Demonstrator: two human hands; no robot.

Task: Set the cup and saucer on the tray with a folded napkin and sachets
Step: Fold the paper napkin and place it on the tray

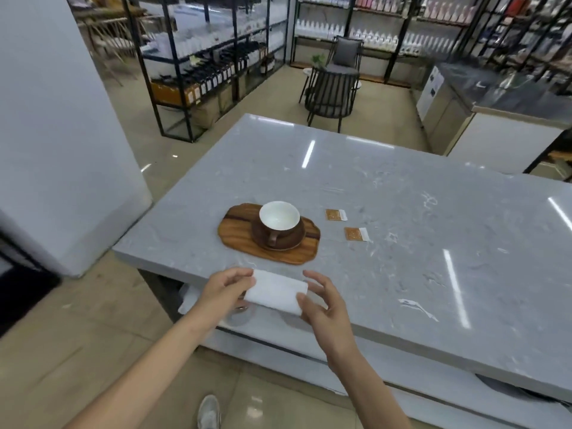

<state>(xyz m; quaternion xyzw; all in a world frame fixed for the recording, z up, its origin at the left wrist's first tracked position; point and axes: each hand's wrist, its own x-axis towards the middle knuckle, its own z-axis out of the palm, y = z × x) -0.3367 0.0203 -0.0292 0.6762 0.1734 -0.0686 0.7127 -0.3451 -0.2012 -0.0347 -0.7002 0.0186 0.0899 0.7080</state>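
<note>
White folded napkin (pixel 275 291) held between both hands at the near edge of the grey marble-look table (pixel 433 243). Left hand (pixel 227 287): thumb and fingers pinched on the napkin's left end. Right hand (pixel 320 308): thumb on the napkin's right near corner, the other fingers spread loosely past its right end, only partly closed. The napkin hangs partly over the table's lip, so the fingertips sit right at the edge. Just beyond the fingers, wooden tray (pixel 244 233) with a wavy rim, lying flat near the table's left edge. On its right half, brown saucer (pixel 297 243) with a brown cup (pixel 280 224) standing upright on it, handle turned toward the hands. Cup interior is white; no contents can be made out. The tray's left half is bare wood. Beyond and right of the right-hand fingers, two orange sachets (pixel 335 215) and (pixel 356 234) lie flat on the table, apart from each other and apart from the tray. Print on the sachets is too small to read. The tabletop right of the right hand and past the sachets is open. Shelving (pixel 213 57) with bottles stands in the background; labels illegible.
</note>
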